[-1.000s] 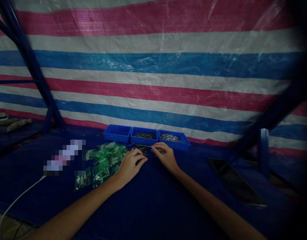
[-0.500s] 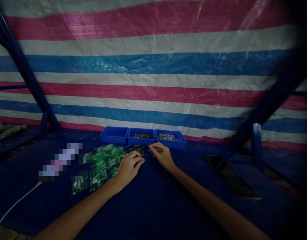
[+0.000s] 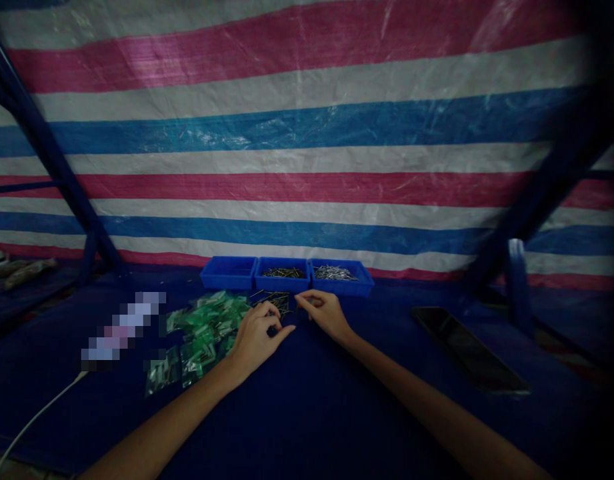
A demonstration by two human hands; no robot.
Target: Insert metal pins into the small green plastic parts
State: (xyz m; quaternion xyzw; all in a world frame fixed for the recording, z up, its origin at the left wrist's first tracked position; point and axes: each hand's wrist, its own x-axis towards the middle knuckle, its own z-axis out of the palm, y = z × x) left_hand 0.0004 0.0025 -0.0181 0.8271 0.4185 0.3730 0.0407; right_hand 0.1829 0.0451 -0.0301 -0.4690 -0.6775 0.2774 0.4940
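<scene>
My left hand (image 3: 257, 333) rests beside a small loose pile of screws (image 3: 277, 300), its thumb apart from the curled fingers and nothing seen between them. To its right, my right hand (image 3: 325, 312) has thumb and fingertips pinched together near the pile; what they hold is too small to make out. Many green-marked plastic bags (image 3: 211, 317) lie heaped left of my left hand. Behind the hands stand three blue bins: a left bin (image 3: 228, 283) with no contents visible, a middle bin (image 3: 281, 283) with brownish screws, and a right bin (image 3: 344, 288) with silvery ones.
A dark phone-like slab (image 3: 471, 350) lies at the right. At the left is a pixelated object (image 3: 121, 330) with a white cable (image 3: 41, 415). Blue frame posts (image 3: 61, 153) stand at both sides, before a striped sheet (image 3: 307, 190).
My left hand's thumb has spread away from its fingers. My right hand stays pinched in nearly the same place. The view has tilted slightly.
</scene>
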